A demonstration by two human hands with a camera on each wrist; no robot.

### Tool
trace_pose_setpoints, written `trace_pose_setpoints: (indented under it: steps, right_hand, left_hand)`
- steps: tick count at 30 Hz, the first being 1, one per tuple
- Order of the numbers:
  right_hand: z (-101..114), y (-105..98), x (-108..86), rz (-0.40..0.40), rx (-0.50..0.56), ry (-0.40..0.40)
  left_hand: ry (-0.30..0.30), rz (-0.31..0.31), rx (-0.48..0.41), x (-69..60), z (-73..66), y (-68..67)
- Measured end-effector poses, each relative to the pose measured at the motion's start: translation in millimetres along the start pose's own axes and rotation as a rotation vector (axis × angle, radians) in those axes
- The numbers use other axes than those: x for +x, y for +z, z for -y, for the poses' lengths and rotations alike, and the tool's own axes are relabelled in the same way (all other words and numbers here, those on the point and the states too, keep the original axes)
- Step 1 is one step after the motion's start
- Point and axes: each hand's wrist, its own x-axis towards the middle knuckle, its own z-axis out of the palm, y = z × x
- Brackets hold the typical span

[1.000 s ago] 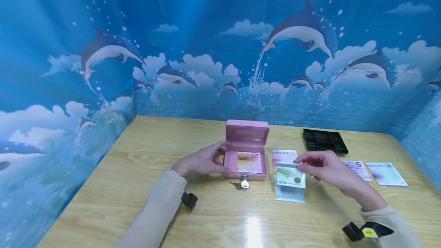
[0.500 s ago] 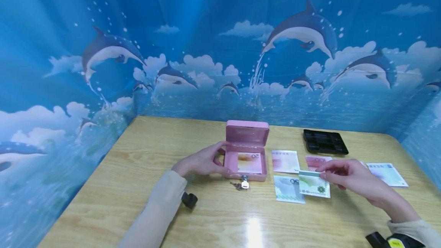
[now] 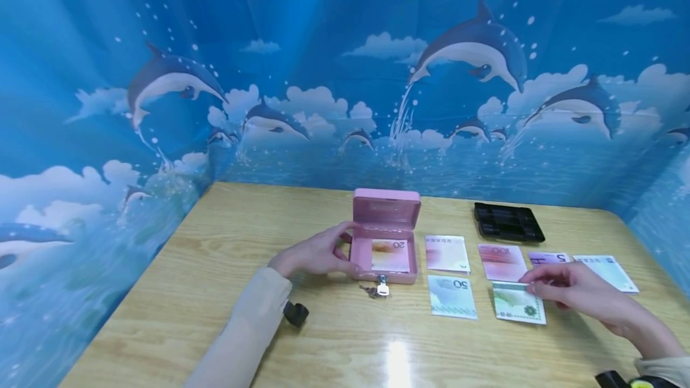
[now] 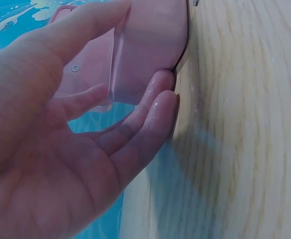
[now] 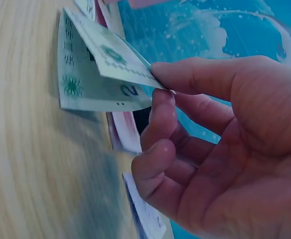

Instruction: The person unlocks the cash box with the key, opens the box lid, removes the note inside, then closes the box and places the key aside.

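Note:
A pink cash box (image 3: 386,277) stands with its lid up, and a 20 banknote (image 3: 390,255) lies inside. My left hand (image 3: 318,250) holds the box's left side, thumb near the front corner and a finger toward the back; in the left wrist view the other fingers touch its lower side. My right hand (image 3: 587,292) pinches a folded green banknote (image 3: 518,305) by its upper edge between thumb and forefinger. The note's two halves stand apart in the right wrist view, just over or touching the table. Behind it lies a pink 100 banknote (image 3: 502,262).
A 50 banknote (image 3: 453,297) and a pale pink banknote (image 3: 446,253) lie right of the box. A purple 5 banknote (image 3: 547,258) and a pale blue banknote (image 3: 606,272) lie farther right. Keys (image 3: 381,290) hang at the box front. A black compartment tray (image 3: 509,223) sits behind.
My right hand has carried the green banknote right and toward me, from over the 50 and pale pink notes to a place in front of the 100 note. The left hand stays put.

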Motion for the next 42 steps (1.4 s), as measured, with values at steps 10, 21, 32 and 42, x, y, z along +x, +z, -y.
trace_pose_setpoints:
  steps: [10, 21, 32, 42]
  right_hand:
    - [-16.1, -4.1, 1.9, 0.020, -0.012, 0.020]
    - [-11.2, -2.0, 1.0, -0.081, -0.075, 0.105]
    - [4.3, -1.5, -0.2, -0.205, -0.184, 0.082]
    - [37.1, 13.1, -0.7, -0.242, -0.126, 0.017]
  left_hand:
    - [-0.001, 0.000, -0.002, -0.7, -0.3, -0.4]
    - [-0.009, -0.004, -0.019, -0.1, -0.1, 0.5]
    - [-0.007, -0.009, -0.010, 0.6, 1.0, 0.4]
    - [0.002, -0.004, -0.018, -0.6, 0.8, -0.1]
